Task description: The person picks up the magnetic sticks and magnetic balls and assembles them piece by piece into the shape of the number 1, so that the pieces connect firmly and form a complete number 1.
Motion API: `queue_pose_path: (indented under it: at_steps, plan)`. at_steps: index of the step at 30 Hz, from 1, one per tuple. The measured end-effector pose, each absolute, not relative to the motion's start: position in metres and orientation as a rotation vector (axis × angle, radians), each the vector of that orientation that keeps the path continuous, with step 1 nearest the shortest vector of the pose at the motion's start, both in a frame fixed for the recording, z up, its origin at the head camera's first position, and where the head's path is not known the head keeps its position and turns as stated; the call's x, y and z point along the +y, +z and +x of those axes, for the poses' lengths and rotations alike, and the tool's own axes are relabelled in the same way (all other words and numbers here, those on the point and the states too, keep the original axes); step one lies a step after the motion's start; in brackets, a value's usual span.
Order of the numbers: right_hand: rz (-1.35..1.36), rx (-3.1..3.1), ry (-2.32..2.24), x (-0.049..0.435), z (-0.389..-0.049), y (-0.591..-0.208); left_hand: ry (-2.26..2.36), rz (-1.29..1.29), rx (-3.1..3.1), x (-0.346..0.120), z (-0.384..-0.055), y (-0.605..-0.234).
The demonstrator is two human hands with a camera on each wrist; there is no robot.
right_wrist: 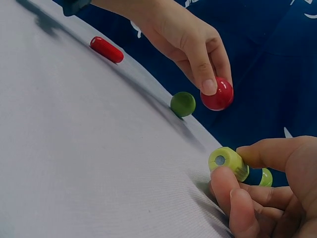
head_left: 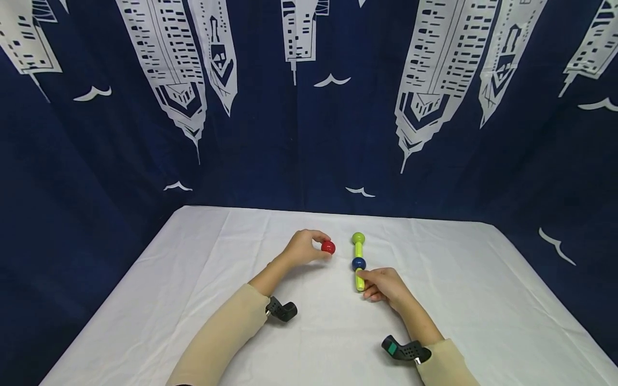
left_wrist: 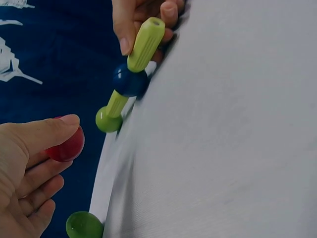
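My left hand (head_left: 298,249) pinches a glossy red ball (head_left: 328,247) between thumb and fingers, over the white cloth. To its right, my right hand (head_left: 387,285) holds the near yellow-green rod (head_left: 360,283) of a joined chain. Along that chain, a dark blue ball (head_left: 359,264) sits between this rod and a second yellow-green rod (head_left: 358,250), with a lime-green ball (head_left: 358,237) at the far end. A grey disc marks the rod's free end (right_wrist: 220,160) in the right wrist view. The red ball is apart from the chain.
A darker green ball (right_wrist: 183,104) and a red rod (right_wrist: 106,49) lie on the white cloth (right_wrist: 94,144), hidden in the head view by my left hand and arm. A navy curtain with white building prints (head_left: 299,134) hangs behind the table.
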State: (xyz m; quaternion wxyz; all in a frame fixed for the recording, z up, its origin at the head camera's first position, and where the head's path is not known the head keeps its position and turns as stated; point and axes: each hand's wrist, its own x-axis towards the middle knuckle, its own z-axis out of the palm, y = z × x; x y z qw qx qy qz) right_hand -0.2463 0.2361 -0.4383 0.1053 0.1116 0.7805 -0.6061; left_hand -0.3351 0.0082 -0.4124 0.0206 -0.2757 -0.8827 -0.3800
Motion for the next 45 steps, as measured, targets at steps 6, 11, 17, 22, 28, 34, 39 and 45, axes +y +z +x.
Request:
queue_pose_path:
  at_steps: [6,11,17,22,28,34,39,45]
  plan:
    - [0.276,2.272,-1.820,0.238,-0.246,-0.439,-1.217,-0.871,-2.745,0.011,-0.319,-0.412]
    - [0.242,2.258,-1.831,0.239,-0.246,-0.440,-1.261,-0.900,-2.740,0.013,-0.307,-0.416]
    - [0.272,2.277,-1.817,0.239,-0.248,-0.442,-1.336,-0.916,-2.735,0.015,-0.296,-0.423]
    - [0.258,2.286,-1.818,0.239,-0.247,-0.442,-1.371,-0.911,-2.727,0.018,-0.287,-0.430]
    - [0.260,2.295,-1.806,0.239,-0.247,-0.442,-1.459,-0.895,-2.736,0.022,-0.276,-0.436]
    - [0.249,2.295,-1.805,0.239,-0.247,-0.443,-1.541,-0.849,-2.751,0.027,-0.267,-0.438]
    - [0.197,2.284,-1.806,0.239,-0.245,-0.441,-1.596,-0.776,-2.781,0.032,-0.260,-0.439]
    - [0.186,2.283,-1.802,0.239,-0.244,-0.439,-1.654,-0.703,-2.785,0.035,-0.255,-0.439]
